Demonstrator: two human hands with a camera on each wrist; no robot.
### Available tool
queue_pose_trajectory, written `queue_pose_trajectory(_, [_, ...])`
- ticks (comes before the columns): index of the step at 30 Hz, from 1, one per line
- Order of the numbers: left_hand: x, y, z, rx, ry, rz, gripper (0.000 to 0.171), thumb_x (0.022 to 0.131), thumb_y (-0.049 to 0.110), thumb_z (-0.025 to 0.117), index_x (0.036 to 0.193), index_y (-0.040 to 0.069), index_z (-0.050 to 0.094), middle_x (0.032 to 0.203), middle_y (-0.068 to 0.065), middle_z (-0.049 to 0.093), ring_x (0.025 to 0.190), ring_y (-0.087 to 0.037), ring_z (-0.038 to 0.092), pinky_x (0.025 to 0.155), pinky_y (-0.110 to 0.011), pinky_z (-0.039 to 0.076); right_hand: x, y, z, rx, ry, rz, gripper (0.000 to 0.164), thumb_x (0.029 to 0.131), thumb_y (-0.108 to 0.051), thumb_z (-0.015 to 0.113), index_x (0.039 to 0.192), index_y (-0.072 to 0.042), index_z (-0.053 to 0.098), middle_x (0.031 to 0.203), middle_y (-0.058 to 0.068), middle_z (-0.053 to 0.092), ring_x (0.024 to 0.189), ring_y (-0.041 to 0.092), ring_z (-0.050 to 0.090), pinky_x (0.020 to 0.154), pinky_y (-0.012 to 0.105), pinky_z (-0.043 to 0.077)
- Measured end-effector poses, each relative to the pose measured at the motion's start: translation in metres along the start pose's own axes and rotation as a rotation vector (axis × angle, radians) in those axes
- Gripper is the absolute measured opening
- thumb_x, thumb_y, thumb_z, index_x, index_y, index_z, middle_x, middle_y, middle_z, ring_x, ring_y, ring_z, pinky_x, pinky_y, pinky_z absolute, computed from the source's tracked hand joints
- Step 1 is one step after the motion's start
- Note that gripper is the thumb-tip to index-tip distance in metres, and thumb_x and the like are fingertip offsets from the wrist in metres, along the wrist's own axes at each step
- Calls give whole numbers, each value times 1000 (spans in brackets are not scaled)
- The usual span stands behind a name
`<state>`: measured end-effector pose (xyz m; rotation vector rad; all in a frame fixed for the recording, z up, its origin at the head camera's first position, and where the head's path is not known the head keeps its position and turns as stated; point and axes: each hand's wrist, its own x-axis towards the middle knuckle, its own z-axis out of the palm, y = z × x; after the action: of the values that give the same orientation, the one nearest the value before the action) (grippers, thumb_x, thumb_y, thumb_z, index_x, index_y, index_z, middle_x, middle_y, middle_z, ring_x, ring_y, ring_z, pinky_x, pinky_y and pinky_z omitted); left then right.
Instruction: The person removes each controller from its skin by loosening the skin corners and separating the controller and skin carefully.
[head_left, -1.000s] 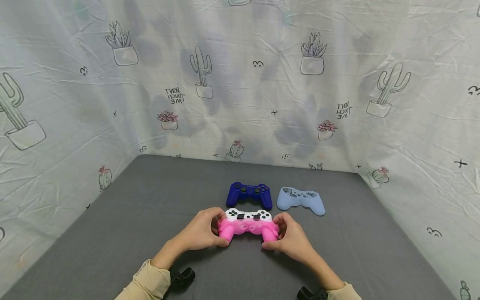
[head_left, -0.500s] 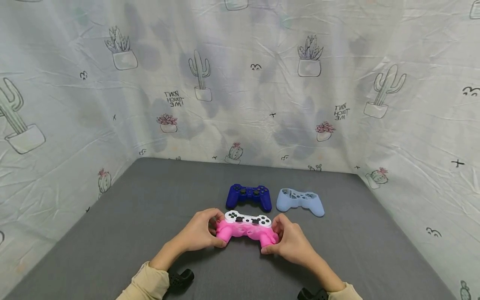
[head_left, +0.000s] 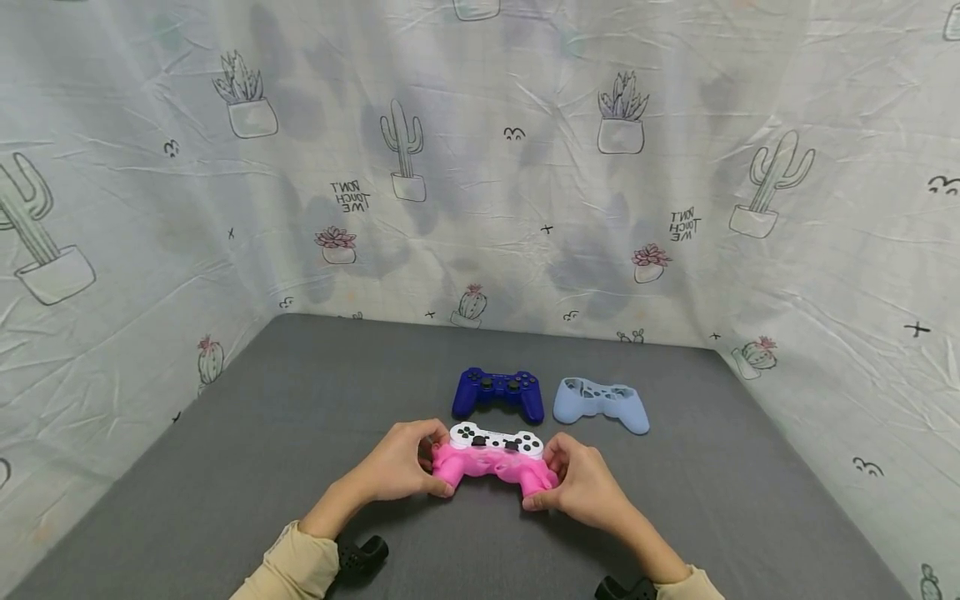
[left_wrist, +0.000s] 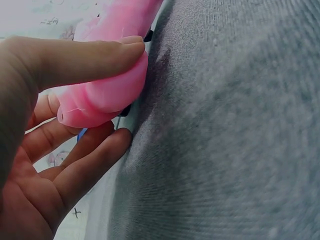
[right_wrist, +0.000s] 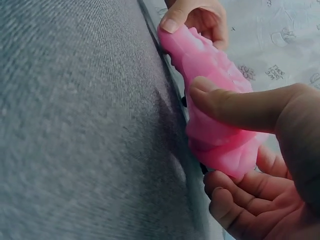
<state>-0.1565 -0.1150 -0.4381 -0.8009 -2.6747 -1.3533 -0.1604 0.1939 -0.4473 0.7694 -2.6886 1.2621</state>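
Observation:
A white game controller (head_left: 497, 440) has a pink silicone sleeve (head_left: 491, 463) bunched over its two grips, while its button face shows bare along the top. My left hand (head_left: 405, 461) holds the left grip, thumb in front and fingers curled behind. On the other side my right hand (head_left: 579, 475) holds the right grip the same way. In the left wrist view the thumb presses the pink sleeve (left_wrist: 117, 92) near the grip's end. The right wrist view shows the sleeve (right_wrist: 215, 125) wrinkled under the right thumb, with fingertips at its lower edge.
Just behind the held controller lies a dark blue game controller (head_left: 498, 393). To its right sits a light blue silicone sleeve (head_left: 602, 404) with cut-out holes. The grey table (head_left: 337, 375) is bounded by a cactus-print cloth (head_left: 480, 167) at the back and sides.
Over the last second the sleeved controller has tilted slightly, its right side dropping a little nearer to me. Both hands keep their hold, and the last half second shows hardly any movement.

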Motion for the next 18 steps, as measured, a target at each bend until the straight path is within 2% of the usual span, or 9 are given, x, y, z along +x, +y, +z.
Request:
queue_pose_trajectory(6, [2,3,1,98,14,43,50,55,20,97,85,18,57,71,8,59,65,-14,59,58,-27,50,0,1,-2,-5,-25,11,59,53,-36,98,86,-17,54,62,-11,54,55,5,49,49,24,42])
queue_pose_trajectory(18, [2,4,4,139,31,67,47,53,21,98,79,21,58,67,11,58,61,-10,56,56,-26,47,1,0,-5,4,-55,21,59,52,-36,98,81,-14,52,59,-11,50,53,4,44,46,23,36])
